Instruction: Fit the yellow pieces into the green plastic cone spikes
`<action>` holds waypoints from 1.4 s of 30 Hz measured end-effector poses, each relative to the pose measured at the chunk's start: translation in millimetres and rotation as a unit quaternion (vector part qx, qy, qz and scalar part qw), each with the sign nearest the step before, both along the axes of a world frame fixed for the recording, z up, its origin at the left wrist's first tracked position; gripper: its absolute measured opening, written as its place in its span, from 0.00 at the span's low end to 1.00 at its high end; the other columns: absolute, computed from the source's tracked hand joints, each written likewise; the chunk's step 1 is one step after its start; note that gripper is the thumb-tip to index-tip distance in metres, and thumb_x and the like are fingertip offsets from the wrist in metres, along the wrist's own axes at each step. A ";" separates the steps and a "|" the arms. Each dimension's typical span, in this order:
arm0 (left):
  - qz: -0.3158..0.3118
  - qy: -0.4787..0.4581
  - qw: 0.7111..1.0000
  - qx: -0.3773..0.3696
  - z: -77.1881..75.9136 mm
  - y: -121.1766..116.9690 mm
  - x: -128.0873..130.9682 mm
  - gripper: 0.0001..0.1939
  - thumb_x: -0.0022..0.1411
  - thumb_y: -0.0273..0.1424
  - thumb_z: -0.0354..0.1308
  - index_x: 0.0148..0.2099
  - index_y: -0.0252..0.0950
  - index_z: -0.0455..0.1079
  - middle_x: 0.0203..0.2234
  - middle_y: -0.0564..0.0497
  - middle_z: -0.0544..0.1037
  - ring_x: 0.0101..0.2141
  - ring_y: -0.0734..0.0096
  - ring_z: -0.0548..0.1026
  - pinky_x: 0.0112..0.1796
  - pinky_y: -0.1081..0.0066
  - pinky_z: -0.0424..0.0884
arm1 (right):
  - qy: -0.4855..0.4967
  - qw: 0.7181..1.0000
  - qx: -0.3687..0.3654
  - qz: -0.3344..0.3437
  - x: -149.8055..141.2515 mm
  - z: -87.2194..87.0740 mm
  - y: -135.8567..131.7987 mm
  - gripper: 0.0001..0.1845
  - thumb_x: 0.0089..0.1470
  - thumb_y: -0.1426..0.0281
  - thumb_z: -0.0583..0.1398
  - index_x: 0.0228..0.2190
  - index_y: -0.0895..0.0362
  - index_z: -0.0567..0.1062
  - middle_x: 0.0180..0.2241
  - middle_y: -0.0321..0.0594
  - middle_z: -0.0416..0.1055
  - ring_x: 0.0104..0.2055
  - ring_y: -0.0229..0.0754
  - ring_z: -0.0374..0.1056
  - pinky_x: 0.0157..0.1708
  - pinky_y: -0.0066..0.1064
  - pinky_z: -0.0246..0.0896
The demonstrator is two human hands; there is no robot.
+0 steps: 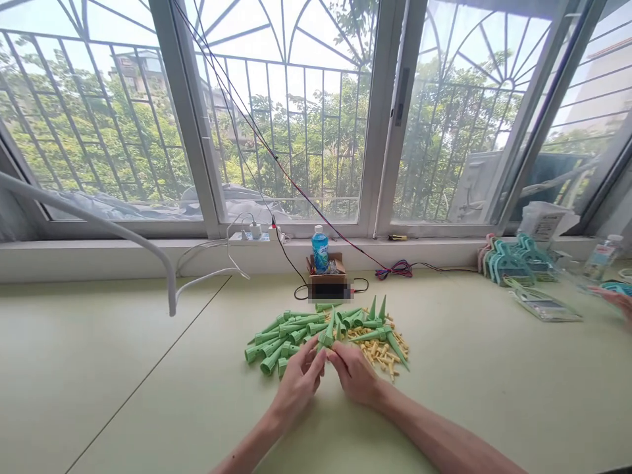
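Note:
My left hand [299, 376] is closed around a green plastic cone-shaped spike [326, 337], whose pointed end tilts up and away. My right hand [356, 372] meets it at the spike's lower end, thumb and fingers pinched together. What sits between the right fingertips is too small and hidden to make out. Beyond and left of my hands lies a pile of similar green spikes [270, 347] with wide hollow ends. To the right, small yellow plastic pieces [382, 352] are heaped, with several green spikes lying on and among them.
Behind the pile stands a small cardboard box [337, 268] with a blue bottle [320, 250]. Coiled cable [394, 268] lies near the sill. At right are hangers [508, 260], a flat packet [546, 307] and another person's hand [615, 301]. A white tube [170, 276] arches at left.

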State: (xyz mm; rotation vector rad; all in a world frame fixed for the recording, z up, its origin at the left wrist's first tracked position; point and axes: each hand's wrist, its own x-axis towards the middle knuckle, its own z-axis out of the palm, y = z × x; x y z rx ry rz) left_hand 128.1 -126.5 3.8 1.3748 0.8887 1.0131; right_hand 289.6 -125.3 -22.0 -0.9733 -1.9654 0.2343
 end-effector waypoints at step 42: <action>-0.030 0.025 0.999 0.022 10.2 -1.0 -2.7 0.37 0.60 0.51 0.57 0.64 0.33 0.60 0.18 0.62 0.60 0.14 0.83 0.55 0.14 0.79 0.50 | -0.007 1.000 -0.015 0.003 3.6 6.8 -1.0 0.20 0.68 0.64 0.47 0.23 0.54 0.62 0.20 0.35 0.62 0.21 0.37 0.52 0.23 0.29 0.46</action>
